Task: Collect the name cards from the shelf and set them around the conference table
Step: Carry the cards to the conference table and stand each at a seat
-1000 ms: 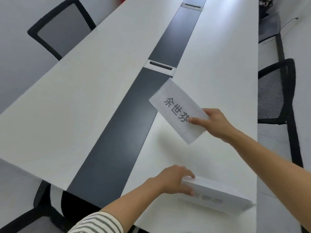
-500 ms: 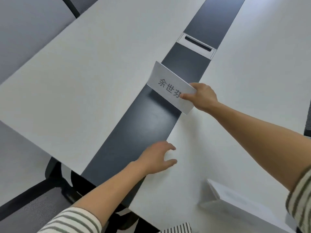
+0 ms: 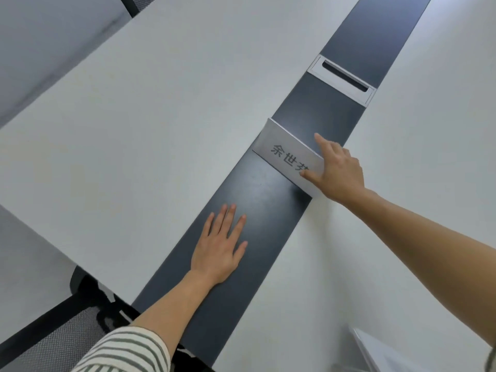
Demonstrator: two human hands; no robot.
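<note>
The name card (image 3: 288, 154) rests its lower edge on the conference table's dark centre strip (image 3: 257, 194), printed face toward me. My right hand (image 3: 339, 174) pinches its end: thumb on the front, index finger stretched along the back. So this card is down but not released. My left hand (image 3: 218, 248) lies flat on the strip, short of the card, fingers straight and slightly apart, holding nothing. Beyond my right fingertips sits a cable slot (image 3: 343, 79). Below my right forearm a white folded card (image 3: 375, 353) waits, probably another to place. I see no other card set, so I judge most remains.
</note>
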